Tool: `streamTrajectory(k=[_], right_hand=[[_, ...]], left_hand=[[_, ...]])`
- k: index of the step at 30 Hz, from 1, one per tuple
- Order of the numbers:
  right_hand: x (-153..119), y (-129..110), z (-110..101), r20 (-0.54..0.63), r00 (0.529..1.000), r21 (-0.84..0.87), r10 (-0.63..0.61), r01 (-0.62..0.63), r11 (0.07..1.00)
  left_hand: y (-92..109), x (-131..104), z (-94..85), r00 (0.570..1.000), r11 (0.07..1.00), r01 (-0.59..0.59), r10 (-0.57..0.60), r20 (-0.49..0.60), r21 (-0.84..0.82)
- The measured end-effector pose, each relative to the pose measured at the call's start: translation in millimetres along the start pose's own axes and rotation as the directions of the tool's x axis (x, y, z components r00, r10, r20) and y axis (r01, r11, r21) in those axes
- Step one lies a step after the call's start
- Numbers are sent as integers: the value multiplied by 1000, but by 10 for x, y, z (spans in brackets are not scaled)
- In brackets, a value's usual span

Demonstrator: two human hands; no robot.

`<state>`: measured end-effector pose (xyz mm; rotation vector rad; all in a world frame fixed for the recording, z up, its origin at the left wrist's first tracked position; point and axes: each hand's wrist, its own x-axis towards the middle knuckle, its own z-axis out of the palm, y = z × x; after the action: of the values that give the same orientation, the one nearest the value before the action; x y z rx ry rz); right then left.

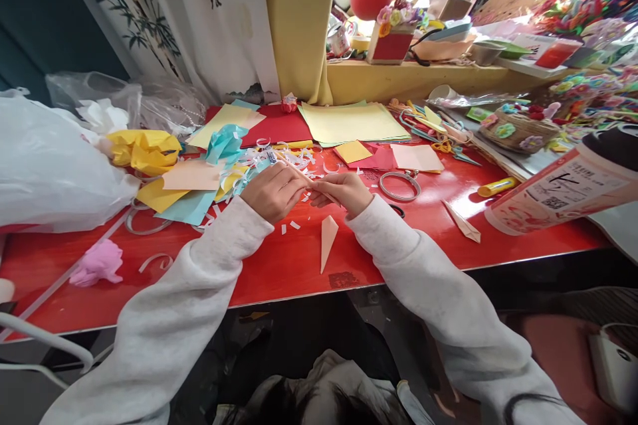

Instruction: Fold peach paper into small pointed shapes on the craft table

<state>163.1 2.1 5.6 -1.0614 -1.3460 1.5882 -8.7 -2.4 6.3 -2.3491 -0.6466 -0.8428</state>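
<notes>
My left hand (274, 190) and my right hand (346, 191) meet above the red table, fingers pinched together. Between them is a narrow piece of folded peach paper (295, 171), partly covered by the fingers. Just below the hands lies a folded peach paper point (328, 242), kite-shaped and flat. A second folded paper point (463, 222) rests farther right. Behind my left hand, white paper shreds (304, 158) are scattered. An embroidery hoop (399, 186) with a metal screw lies to the right of my right hand.
A labelled drink cup (563, 189) leans at the right, near a yellow glue stick (497, 187). Scissors (456, 151) lie behind. Coloured sheets (353, 123) are at the back. On the left are a white plastic bag (54, 166) and pink crumpled paper (98, 261).
</notes>
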Motion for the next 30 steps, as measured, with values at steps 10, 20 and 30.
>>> streamTrajectory(k=[10,20,30], right_hand=[[13,14,-13,20,1000,-10,-9,9,1000],[14,22,-19,19,999,-16,-36,36,999],[27,24,-64,52,997,-17,-52,53,998]], left_hand=[[-2,7,-13,1000,998,-11,12,-6,56],[34,14,-9,999,999,41,-41,18,0],[60,47,17,941,911,333,-338,25,-244]])
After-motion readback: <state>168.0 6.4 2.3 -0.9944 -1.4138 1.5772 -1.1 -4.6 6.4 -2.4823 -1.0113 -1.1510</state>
